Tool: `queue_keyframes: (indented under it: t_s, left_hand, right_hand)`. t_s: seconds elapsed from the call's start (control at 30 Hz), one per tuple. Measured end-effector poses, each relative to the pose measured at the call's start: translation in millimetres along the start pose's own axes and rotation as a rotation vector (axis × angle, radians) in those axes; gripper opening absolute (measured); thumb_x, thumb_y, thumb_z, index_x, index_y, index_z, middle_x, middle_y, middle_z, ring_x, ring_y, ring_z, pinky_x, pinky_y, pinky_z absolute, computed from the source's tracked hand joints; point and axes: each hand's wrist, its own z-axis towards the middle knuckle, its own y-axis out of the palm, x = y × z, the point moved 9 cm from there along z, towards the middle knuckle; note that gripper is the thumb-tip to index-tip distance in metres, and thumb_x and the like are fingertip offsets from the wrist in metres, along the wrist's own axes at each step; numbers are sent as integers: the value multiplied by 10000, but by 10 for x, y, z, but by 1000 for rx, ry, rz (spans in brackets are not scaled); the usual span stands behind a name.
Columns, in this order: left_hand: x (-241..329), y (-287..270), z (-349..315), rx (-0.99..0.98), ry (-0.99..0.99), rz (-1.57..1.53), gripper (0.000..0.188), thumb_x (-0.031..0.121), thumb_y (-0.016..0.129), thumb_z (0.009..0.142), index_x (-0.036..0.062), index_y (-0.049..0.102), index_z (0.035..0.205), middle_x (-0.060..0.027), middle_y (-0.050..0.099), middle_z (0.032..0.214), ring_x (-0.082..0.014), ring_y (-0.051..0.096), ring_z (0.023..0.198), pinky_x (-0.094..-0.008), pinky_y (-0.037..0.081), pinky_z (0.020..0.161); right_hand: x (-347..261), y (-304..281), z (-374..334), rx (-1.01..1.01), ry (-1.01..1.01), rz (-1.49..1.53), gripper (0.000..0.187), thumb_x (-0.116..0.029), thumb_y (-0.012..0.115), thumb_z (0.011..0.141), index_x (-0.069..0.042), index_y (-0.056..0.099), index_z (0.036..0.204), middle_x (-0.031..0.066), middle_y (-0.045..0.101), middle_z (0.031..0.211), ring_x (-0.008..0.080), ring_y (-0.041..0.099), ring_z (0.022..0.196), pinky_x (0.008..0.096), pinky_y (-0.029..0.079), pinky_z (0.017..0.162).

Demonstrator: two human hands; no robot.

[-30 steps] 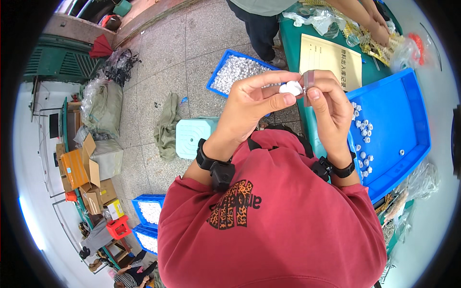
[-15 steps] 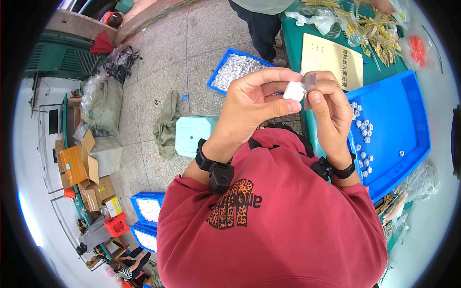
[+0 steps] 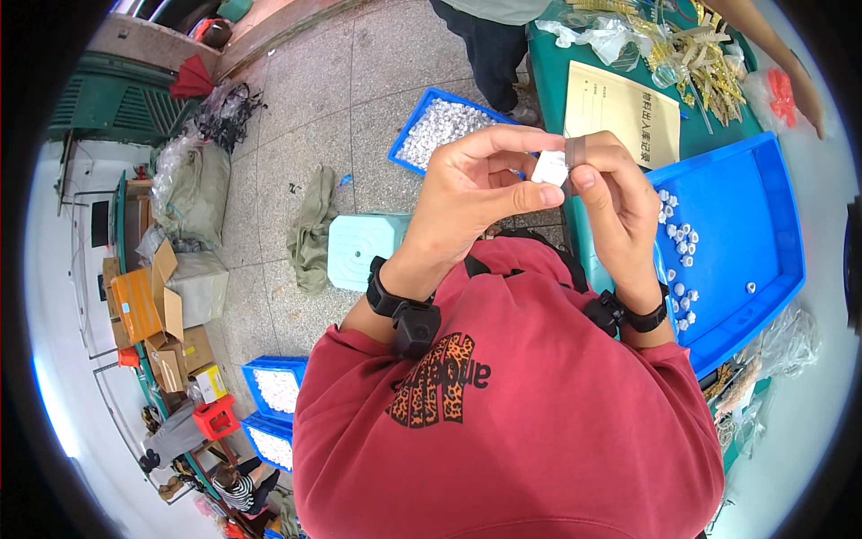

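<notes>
Pinching a white piece between thumb and fingertips, the left hand holds it just beside the right hand. The right hand's thumb and forefinger sit close together on a brownish strip, at the piece's 2 o'clock; whether strip and piece touch, I cannot tell. The step in hand looks like handwork on this one piece, lining the strip up with it or working it loose. The next move seems to call for a firm left pinch and a small, careful turn of the right fingers, since the piece is little and half covered.

Out from the hands, a tan folder lies at 1 o'clock on the green table. At 2 o'clock are gold strips, with a co-worker's arm farther out. At 4 o'clock stands a blue tray with loose white bits along its near side. A blue crate full of white bits sits at 10 o'clock, and a pale green stool at 8.
</notes>
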Motion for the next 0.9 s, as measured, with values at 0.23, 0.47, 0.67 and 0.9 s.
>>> queue_keyframes:
  t_s: [0.23,0.47,0.67,0.9]
  left_hand:
    - [2,20,-5,44,-34,29,302,24,644,783,-9,560,1071,-73,619,882,-129,610,721,-229,516,681]
    - [-102,-1,-16,67,-109,-207,235,14,600,796,18,543,1024,-111,559,1062,-172,592,895,-275,501,737]
    - [-32,47,-31,-11,-72,-183,354,-85,630,705,46,521,1016,-97,553,1050,-206,563,971,-344,455,856]
    - [180,80,-77,-49,143,-87,366,-132,645,688,-6,520,1008,-120,563,1027,-195,564,990,-305,529,804]
  right_hand:
    - [-73,-58,-58,102,-89,232,86,-38,493,887,25,549,902,94,572,926,109,506,731,238,430,667]
    - [-160,-65,-61,31,-205,-12,113,-102,473,901,1,517,887,147,592,874,163,540,768,263,439,658]
    - [-152,-108,-24,69,-149,59,94,-60,516,875,26,549,894,135,567,976,153,549,825,263,447,708]
    - [-50,-11,-50,-5,0,203,86,-35,511,877,34,555,902,128,534,1043,108,523,796,230,441,672]
